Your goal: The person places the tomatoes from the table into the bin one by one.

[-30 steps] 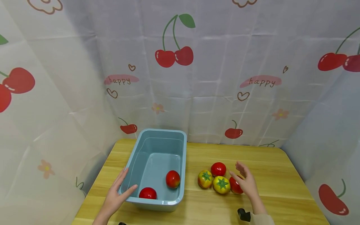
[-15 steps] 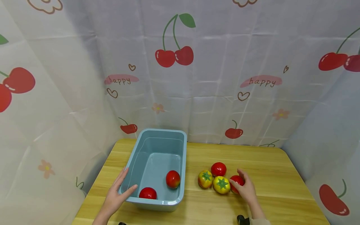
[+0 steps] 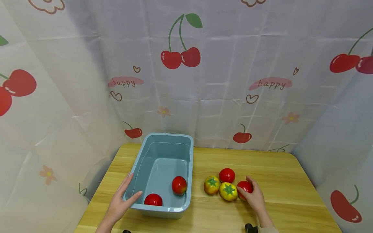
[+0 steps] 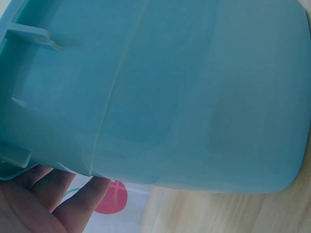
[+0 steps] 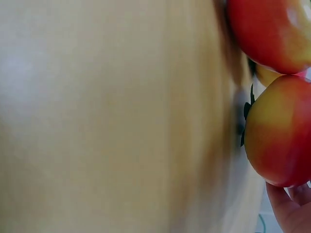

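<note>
While the right hand (image 3: 256,198) grips a round red tomato (image 3: 244,189), the outspread left hand (image 3: 120,201) should steady the blue plastic bin (image 3: 164,213).

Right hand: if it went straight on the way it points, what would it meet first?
The red tomato, which sits between the right hand's thumb and fingers. Past that, perhaps the patterned curtain, though depth is unclear.
</note>
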{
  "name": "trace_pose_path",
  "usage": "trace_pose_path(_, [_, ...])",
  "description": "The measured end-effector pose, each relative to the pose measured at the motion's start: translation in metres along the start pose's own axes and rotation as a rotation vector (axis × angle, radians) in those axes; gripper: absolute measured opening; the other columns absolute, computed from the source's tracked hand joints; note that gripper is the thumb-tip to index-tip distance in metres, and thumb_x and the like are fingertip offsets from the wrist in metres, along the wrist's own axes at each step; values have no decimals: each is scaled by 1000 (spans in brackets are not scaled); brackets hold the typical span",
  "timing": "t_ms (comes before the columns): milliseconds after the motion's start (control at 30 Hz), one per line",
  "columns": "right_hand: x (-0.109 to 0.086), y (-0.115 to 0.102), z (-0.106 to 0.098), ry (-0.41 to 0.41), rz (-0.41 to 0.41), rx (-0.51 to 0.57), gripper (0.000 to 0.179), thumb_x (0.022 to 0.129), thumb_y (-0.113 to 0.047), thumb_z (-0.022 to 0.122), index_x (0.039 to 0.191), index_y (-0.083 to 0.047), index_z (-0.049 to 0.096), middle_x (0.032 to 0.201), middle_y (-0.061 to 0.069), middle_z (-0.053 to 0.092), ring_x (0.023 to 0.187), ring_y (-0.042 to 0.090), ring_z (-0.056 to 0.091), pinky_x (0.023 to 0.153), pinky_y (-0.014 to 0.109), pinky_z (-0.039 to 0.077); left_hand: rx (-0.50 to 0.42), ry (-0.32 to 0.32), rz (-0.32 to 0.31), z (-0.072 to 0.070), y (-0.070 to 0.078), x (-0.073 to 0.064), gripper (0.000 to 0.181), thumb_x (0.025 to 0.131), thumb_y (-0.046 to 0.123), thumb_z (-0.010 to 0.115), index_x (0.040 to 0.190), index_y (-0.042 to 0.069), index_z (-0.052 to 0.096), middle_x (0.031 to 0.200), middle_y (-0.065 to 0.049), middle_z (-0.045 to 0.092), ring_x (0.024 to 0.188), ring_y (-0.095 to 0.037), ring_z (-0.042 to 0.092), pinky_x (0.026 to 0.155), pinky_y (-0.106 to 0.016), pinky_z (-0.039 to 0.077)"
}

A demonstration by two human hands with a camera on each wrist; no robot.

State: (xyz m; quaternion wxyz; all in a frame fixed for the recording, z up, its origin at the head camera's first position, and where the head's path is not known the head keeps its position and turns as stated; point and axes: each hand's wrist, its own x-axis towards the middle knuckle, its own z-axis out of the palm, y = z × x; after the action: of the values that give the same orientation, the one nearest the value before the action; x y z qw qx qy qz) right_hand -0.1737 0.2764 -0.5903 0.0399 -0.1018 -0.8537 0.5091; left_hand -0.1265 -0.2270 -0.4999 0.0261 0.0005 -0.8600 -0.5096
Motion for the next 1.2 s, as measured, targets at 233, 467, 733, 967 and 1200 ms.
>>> trace_pose_path(233, [2,-12,-4,18,-37,-7,74,85,-28,71,141,0,32,141,24,37,129,41,33,103,57,28,10,1,2,1,-1,1,79,82,41,70,148,24,30,155,-6,18,138,-36,18,98,-67,25])
trace_pose_path(467, [0,-38,-5,36,-77,-18,74,84,-31,71,141,-2,34,140,21,40,127,38,36,100,58,33,7,4,8,0,2,0,79,83,39,71,148,23,30,155,-8,18,139,-37,18,98,-66,27])
trace_pose_path(733, [3,-71,-6,-12,-127,36,78,81,-35,74,141,-5,35,139,18,42,127,35,37,103,52,33,0,4,13,-1,1,1,79,82,38,72,148,22,31,155,-7,18,139,-36,18,99,-65,26])
trace_pose_path(967, [-1,-103,1,-36,-226,40,75,80,-31,75,139,-5,38,136,18,47,122,35,43,100,52,36,-1,5,17,-1,1,1,78,83,39,71,148,22,32,155,-8,19,139,-37,17,99,-66,26])
trace_pose_path(1200, [-4,-126,11,-89,-280,62,73,79,-30,77,137,-6,41,134,16,49,121,34,44,101,52,36,-15,1,9,-1,0,1,79,82,40,71,148,23,32,155,-6,18,139,-35,17,100,-65,25])
